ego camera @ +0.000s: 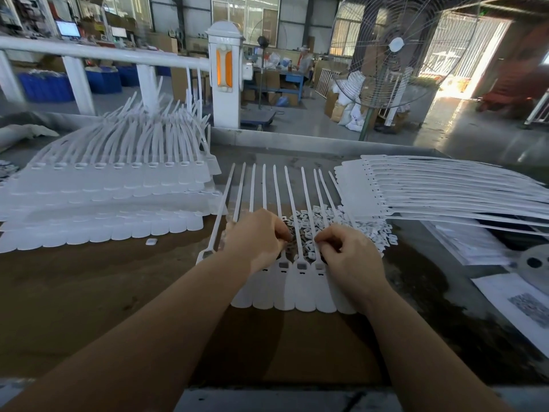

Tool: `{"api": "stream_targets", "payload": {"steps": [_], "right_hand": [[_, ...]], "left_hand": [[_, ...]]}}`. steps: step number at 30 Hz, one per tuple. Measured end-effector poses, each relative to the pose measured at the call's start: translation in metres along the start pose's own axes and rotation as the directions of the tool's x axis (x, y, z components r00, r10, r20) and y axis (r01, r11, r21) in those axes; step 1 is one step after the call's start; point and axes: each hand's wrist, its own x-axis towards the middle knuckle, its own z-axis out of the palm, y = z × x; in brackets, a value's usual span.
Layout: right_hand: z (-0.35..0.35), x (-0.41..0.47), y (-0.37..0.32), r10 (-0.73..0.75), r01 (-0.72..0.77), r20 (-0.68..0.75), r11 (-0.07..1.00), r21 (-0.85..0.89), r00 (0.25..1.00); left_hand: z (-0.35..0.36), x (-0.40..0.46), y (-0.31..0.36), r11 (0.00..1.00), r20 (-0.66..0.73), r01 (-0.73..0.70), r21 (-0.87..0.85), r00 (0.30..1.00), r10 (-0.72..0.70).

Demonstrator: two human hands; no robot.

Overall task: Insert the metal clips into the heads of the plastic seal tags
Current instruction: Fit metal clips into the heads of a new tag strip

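Clips [350, 224] heaped just beyond both hands, tag heads [301, 266] directly beneath them, straps running away; left hand [257, 239] and right hand [347, 251] curled, apparently pinching clips, contents hidden

Two bare hands are in view, a left hand [257, 239] and a right hand [350, 257]. A joined strip of white plastic seal tags [300, 292] lies near centre, with about ten thin tails fanning far. Two stacks of such strips show: one far left [104, 203], one far right [445, 188]. The small metal clips [365, 230] form one heap, too many to count. One round wire-caged fan [398, 52] stands far right.
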Motion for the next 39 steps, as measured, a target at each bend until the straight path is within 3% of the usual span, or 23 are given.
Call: {"api": "stream_targets", "payload": {"steps": [14,31,39], "right_hand": [[0.001,0.0,0.001,0.009,-0.009,0.006,1.0,0.024,1.0],[0.0,0.0,0.001,0.009,-0.009,0.003,1.0,0.027,1.0],[-0.001,0.001,0.0,0.018,-0.018,0.007,0.999,0.034,1.0]], "left_hand": [[0.012,0.006,0.002,0.969,-0.057,0.035,0.246,0.998,-0.022],[0.015,-0.002,0.0,0.974,-0.105,-0.066,0.215,0.99,0.09],[0.012,-0.001,0.003,0.972,-0.052,-0.048,0.229,0.997,0.062]]}}
